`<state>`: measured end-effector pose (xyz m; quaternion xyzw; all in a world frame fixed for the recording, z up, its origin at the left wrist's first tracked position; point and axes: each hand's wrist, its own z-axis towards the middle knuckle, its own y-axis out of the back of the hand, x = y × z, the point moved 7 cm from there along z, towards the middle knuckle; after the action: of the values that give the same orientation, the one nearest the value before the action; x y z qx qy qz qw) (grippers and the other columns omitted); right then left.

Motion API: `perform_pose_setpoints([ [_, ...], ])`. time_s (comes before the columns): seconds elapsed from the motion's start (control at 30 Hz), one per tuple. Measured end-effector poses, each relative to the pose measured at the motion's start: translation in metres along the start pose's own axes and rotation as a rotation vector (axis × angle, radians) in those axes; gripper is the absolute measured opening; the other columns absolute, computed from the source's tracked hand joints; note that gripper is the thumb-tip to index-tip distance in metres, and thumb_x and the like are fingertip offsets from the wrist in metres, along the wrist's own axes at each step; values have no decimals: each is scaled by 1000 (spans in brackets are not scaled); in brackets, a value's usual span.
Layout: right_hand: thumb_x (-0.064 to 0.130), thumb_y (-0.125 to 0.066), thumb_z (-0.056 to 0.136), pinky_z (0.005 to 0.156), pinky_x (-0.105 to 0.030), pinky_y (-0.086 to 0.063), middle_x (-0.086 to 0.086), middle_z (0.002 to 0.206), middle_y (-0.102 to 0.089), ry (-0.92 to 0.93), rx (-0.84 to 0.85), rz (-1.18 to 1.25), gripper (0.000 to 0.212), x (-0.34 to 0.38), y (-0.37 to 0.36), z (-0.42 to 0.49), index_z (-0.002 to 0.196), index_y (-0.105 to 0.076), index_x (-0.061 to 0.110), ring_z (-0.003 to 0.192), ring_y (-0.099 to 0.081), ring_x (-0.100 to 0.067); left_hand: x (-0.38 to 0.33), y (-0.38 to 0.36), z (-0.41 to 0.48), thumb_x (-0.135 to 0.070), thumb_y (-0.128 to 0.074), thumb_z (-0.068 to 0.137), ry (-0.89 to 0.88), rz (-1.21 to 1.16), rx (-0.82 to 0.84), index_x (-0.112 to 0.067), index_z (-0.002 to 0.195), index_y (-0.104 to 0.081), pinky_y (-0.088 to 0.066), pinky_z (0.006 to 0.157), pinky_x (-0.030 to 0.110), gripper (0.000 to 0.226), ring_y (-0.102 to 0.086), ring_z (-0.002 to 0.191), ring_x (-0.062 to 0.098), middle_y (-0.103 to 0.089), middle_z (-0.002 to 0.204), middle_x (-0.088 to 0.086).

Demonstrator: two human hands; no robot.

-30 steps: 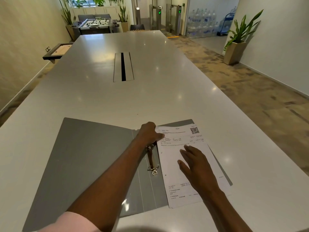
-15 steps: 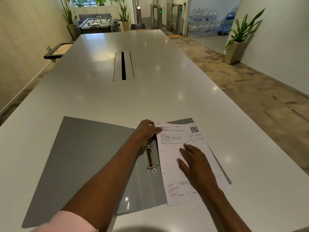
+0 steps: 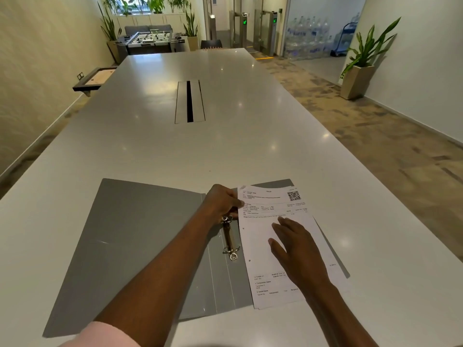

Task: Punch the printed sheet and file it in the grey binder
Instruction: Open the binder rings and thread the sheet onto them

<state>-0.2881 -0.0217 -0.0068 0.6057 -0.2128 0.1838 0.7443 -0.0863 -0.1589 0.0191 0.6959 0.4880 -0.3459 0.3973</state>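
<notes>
Punched printed sheet (image 3: 260, 229) on open grey binder (image 3: 140, 234); right hand (image 3: 298, 249) flat atop, left hand (image 3: 221, 200) curled, hold unclear

The left hand (image 3: 221, 202) hides one end of the ring mechanism (image 3: 229, 240); the sheet (image 3: 260, 236) has unreadably small print.

A long white table (image 3: 225, 151) runs away from me, a cable slot (image 3: 189, 101) at its middle. Patterned brown carpet (image 3: 363, 136) lies along its right edge, with a potted plant (image 3: 360, 68) by the white wall (image 3: 426, 58). Beyond the far end I see a foosball table (image 3: 152, 40), green-lit gates (image 3: 244, 22) and stacked water bottles (image 3: 310, 38).
</notes>
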Motion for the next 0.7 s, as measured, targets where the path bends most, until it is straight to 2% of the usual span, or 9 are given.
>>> perform_pose_setpoints([
  [0.07,48,-60,97,116,-37,-39,9,154,-51,-3,10,15,49,1,1,-2,142,-60,28,143,-45,-13,-1,1,0,13,-71,88,-9,-6,-12,23,97,-67,-63,84,52,13,-78,74,39,-79,92,23],
  [0.17,47,-64,96,115,-37,-43,12,152,-52,-58,44,174,45,-3,3,-4,139,-60,34,140,-48,-8,-2,1,-2,13,-70,89,-23,-23,2,21,91,-68,-62,69,41,8,-70,56,29,-79,92,24],
  [0.27,19,-75,92,107,-34,-53,9,138,-64,-157,50,529,50,-6,14,-3,139,-59,23,125,-62,0,-5,2,-9,13,-70,90,-43,-69,18,14,87,-70,-56,47,25,3,-68,47,21,-78,93,25],
  [0.33,1,-74,90,106,-22,-51,2,133,-66,-161,-23,550,51,-9,34,4,138,-58,7,122,-64,-2,-7,4,-13,12,-71,89,-50,-137,29,13,92,-71,-59,49,24,3,-75,56,23,-79,93,23],
  [0.4,5,-74,91,102,-11,-44,3,133,-61,-157,-107,453,51,-14,57,13,139,-56,4,122,-60,-3,-9,6,-13,10,-72,89,-50,-206,47,15,100,-70,-64,57,26,12,-81,74,29,-80,97,23],
  [0.5,23,-76,91,108,-33,-43,1,141,-58,-229,-186,395,61,-29,86,26,146,-51,12,127,-54,-14,-12,10,-16,8,-74,89,-61,-267,68,16,108,-68,-65,61,25,22,-81,83,30,-79,104,23],
  [0.57,27,-75,92,109,-38,-46,0,141,-59,-275,-153,465,63,-36,97,32,149,-48,17,127,-56,-16,-15,13,-17,7,-74,89,-77,-305,88,16,110,-68,-65,64,25,24,-81,89,31,-78,108,24],
  [0.63,30,-73,94,102,-33,-51,12,125,-65,-299,-85,517,51,-34,105,35,141,-55,23,116,-61,-6,-19,16,-18,7,-73,90,-98,-353,111,16,112,-67,-67,69,28,25,-80,97,34,-78,111,24],
  [0.7,27,-68,98,75,-13,-51,29,86,-70,-270,-9,542,7,-29,111,36,104,-69,29,83,-66,10,-23,19,-18,6,-73,90,-113,-388,126,16,109,-68,-67,74,30,22,-79,101,34,-77,114,24],
])
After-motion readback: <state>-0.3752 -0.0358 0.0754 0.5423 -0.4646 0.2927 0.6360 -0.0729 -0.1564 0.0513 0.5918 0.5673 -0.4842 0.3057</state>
